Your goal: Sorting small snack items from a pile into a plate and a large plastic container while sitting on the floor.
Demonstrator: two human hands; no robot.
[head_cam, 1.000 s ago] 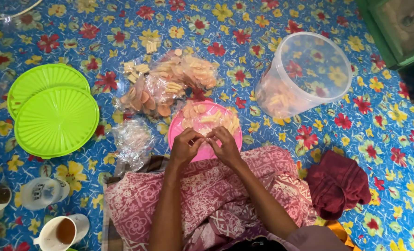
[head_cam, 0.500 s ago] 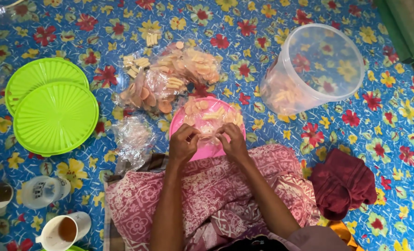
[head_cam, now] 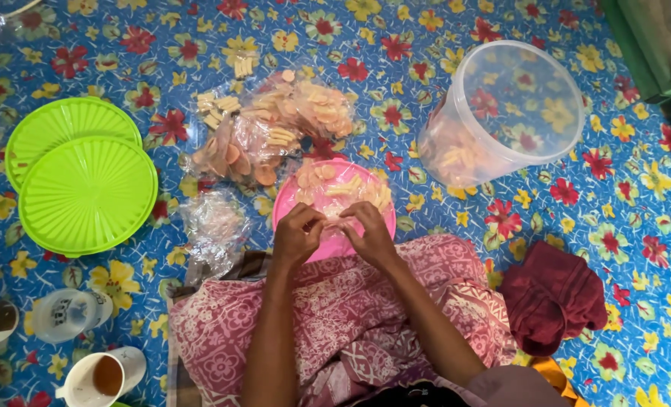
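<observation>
My left hand (head_cam: 298, 236) and my right hand (head_cam: 367, 232) meet over the near edge of a pink plate (head_cam: 286, 211). Together they pinch a small clear plastic packet (head_cam: 332, 220) of pale crackers between the fingertips. More orange and yellow crackers (head_cam: 343, 188) lie on the plate under clear plastic. A heap of filled clear cracker packets (head_cam: 271, 128) lies just beyond the plate. My lap is covered by a pink patterned cloth (head_cam: 350, 316).
A large clear tub (head_cam: 513, 113) with crackers in it lies tilted at the right. Two green lids (head_cam: 83, 185) are stacked at the left. Empty clear bags (head_cam: 211, 226) lie left of the plate. A dark red cloth (head_cam: 554, 298), a white cup (head_cam: 102, 374) of brown drink and a glass (head_cam: 68, 313) are nearby.
Both hands stay together at the plate's near edge, working the small packet with slight finger movement. The view has shifted a little.
</observation>
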